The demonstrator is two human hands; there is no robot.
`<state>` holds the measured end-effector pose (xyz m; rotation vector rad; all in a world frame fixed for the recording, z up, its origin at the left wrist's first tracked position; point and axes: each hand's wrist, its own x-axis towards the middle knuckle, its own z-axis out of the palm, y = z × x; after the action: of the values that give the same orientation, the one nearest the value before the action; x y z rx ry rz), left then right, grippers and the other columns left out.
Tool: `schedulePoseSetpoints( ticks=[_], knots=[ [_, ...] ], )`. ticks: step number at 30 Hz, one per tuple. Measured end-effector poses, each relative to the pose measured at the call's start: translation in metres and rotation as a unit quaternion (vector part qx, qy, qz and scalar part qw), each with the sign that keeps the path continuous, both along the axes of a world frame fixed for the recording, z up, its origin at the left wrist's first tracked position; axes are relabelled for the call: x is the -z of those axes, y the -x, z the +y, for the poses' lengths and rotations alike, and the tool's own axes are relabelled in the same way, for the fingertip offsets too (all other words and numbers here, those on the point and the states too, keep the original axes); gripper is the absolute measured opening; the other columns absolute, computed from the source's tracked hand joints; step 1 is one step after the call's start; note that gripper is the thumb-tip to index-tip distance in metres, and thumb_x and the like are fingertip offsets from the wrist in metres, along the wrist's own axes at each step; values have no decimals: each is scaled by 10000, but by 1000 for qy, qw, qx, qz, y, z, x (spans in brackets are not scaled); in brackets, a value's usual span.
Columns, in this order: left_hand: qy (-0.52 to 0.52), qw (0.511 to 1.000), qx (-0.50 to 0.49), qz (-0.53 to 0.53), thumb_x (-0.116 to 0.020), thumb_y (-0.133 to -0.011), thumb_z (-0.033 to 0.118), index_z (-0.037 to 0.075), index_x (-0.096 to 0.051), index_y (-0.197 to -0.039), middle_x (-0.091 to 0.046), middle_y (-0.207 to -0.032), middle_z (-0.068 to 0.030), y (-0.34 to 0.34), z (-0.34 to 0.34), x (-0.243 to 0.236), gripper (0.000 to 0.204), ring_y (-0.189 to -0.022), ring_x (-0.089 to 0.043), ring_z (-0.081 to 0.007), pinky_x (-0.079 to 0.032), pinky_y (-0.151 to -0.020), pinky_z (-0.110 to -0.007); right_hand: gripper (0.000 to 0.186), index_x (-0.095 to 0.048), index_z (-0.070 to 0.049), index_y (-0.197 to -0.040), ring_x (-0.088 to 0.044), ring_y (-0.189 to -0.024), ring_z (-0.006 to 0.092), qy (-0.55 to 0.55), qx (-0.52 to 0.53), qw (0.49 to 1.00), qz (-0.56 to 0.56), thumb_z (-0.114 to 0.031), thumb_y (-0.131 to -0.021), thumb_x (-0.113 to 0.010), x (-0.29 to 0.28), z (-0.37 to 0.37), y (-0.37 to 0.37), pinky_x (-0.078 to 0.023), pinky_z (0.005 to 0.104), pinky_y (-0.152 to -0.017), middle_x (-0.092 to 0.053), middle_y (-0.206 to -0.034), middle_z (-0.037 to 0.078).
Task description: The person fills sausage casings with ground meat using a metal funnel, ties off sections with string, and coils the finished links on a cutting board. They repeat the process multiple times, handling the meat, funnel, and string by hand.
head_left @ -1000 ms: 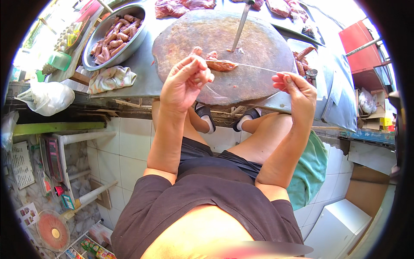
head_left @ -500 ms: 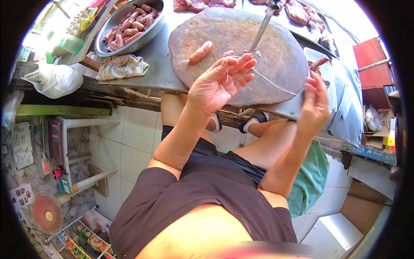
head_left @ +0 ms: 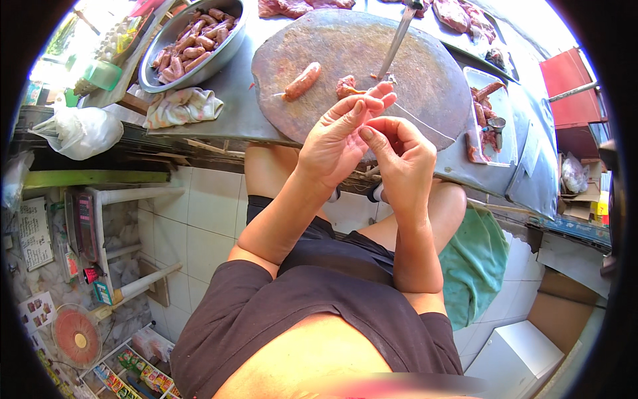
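My left hand (head_left: pixel 332 143) is palm up over the near edge of a round chopping board (head_left: pixel 282 56), thumb drawn in against its curled fingers. Close beside it, my right hand (head_left: pixel 402 156) pinches thumb and forefinger together; whatever lies in either pinch is too small to make out. A thin white string (head_left: pixel 428 128) runs from behind my left fingertips across the board toward its right edge. One sausage (head_left: pixel 303 81) lies on the board. Beyond my left fingertips sits a reddish sausage-like piece (head_left: pixel 346 86), partly hidden. A knife (head_left: pixel 397 43) stands point down on the board.
A metal bowl (head_left: pixel 234 54) full of sausages and a crumpled cloth (head_left: pixel 183 108) are at the left. On the right stands a white tray (head_left: pixel 510 136) with meat and a small metal tool. Raw meat (head_left: pixel 455 14) lies at the back. Below the table edge, my legs show.
My right hand has come left from the board's right edge to meet my left hand. My left fingers have drawn closer together. The view has shifted slightly.
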<state>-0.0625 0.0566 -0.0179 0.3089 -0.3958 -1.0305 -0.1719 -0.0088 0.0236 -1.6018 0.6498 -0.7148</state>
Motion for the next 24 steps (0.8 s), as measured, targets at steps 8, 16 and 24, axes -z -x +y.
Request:
schedulePoseSetpoints(
  ticks=[8,16,24],
  knots=[
    [-30,999,9,38,-605,-1028,172,9,-714,-1105,-518,-1471,-162,9,0,-4,210,-1363,-509,-268,-526,-1019,-365,173,-724,23,-1031,-622,-769,77,-212,-83,973,-33,-128,-947,-706,6,-12,1,-490,215,-662,-706,-887,34],
    [-54,998,5,22,-584,-1043,177,-24,-682,-1089,-560,-1412,-186,6,2,-2,229,-1330,-540,-282,-574,-946,-371,98,-707,10,-993,-593,-690,82,-260,-126,955,-72,-46,-928,-660,10,-20,7,-467,219,-607,-676,-832,29],
    [-28,994,-47,93,-533,-1064,165,6,-640,-1080,-693,-1017,-133,-5,5,-9,192,-994,-680,-267,-550,-956,-433,92,-709,18,-871,-536,-631,68,-185,-130,974,-20,-35,-843,-640,3,-28,19,-412,227,-564,-634,-718,15]
  ],
)
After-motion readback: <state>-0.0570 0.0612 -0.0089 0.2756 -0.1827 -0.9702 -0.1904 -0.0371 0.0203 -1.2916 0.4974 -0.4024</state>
